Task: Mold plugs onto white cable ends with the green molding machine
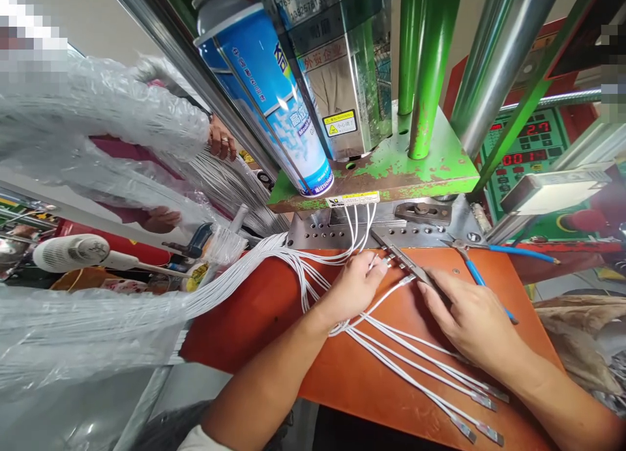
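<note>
Above the table (264, 307) near its far edge, in the head view, grips the bar (398, 255) in a half-curled right hand (464, 314); pinches a cable end (375, 262) beside it in a nearly closed left hand (355, 285). Could pull that end askew by snagging the crowded cables (264, 250), or drop the pliers (474, 271) by bumping a handle near the far right corner. Can read "2.7" on the panel (531, 141), "高效" and "Mould" on the can (274, 92), "外资企业" on the cover (332, 89).
</note>
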{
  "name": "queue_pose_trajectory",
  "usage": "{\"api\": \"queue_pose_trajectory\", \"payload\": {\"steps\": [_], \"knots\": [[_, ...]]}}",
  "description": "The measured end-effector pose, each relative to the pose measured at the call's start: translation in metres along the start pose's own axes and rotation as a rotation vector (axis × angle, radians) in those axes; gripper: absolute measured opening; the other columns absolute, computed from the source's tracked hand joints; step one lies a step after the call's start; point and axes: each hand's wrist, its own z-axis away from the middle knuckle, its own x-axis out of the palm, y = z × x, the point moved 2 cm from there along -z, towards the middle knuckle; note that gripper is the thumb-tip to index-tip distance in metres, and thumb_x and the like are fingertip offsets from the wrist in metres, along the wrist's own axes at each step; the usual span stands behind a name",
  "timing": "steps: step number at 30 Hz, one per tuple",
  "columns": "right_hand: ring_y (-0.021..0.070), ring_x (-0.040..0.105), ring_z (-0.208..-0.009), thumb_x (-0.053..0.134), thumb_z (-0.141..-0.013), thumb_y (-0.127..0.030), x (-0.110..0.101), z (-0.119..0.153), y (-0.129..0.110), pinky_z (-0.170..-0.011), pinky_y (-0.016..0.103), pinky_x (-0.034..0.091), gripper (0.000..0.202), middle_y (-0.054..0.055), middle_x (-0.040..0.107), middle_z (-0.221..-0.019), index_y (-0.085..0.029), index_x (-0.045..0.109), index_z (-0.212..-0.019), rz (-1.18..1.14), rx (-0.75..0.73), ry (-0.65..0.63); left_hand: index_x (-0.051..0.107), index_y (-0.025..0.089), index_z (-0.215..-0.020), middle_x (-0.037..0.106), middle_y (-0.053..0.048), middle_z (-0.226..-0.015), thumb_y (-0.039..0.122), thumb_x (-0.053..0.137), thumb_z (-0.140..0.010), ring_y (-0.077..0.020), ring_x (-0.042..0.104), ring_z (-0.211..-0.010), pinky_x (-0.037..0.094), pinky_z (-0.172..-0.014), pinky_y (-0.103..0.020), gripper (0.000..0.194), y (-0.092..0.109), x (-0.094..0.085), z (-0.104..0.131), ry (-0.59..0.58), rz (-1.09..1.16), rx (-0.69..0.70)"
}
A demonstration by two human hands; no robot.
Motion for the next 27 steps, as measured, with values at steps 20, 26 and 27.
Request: {"api": "queue_pose_trajectory", "payload": {"steps": [20, 26, 27], "knots": [[0.0217, 0.071, -0.077, 0.044, -0.108, -0.042, 0.004, 0.001, 0.005, -0.070, 0.033, 0.049, 0.029, 0.005, 0.074, -0.096, -0.022, 0.061, -0.120, -0.087, -0.049, 0.001, 0.058, 0.013, -0.083, 0.063, -0.002, -0.061, 0.042, 0.062, -0.094, -0.0100, 0.055, -0.041, 0.044, -0.042, -0.020, 0.031, 0.003, 0.004, -0.010, -0.228, 0.348, -0.231], [0.0209, 0.071, -0.078, 0.045, -0.108, -0.041, 0.003, 0.002, 0.005, -0.071, 0.033, 0.050, 0.027, 0.003, 0.074, -0.097, -0.023, 0.061, -0.120, -0.103, -0.042, -0.009, 0.052, 0.015, -0.081, 0.064, -0.003, -0.059, 0.033, 0.053, -0.098, -0.0129, 0.059, -0.040, 0.045, -0.039, -0.020, 0.025, -0.002, -0.001, -0.015, -0.246, 0.357, -0.260], [0.0210, 0.071, -0.077, 0.045, -0.108, -0.040, 0.002, 0.002, 0.005, -0.071, 0.033, 0.051, 0.027, 0.003, 0.074, -0.097, -0.022, 0.061, -0.120, -0.093, -0.059, -0.007, 0.052, 0.016, -0.081, 0.063, -0.002, -0.058, 0.032, 0.052, -0.099, -0.0128, 0.059, -0.039, 0.045, -0.038, -0.019, 0.025, -0.003, 0.000, -0.016, -0.248, 0.348, -0.268]]}}
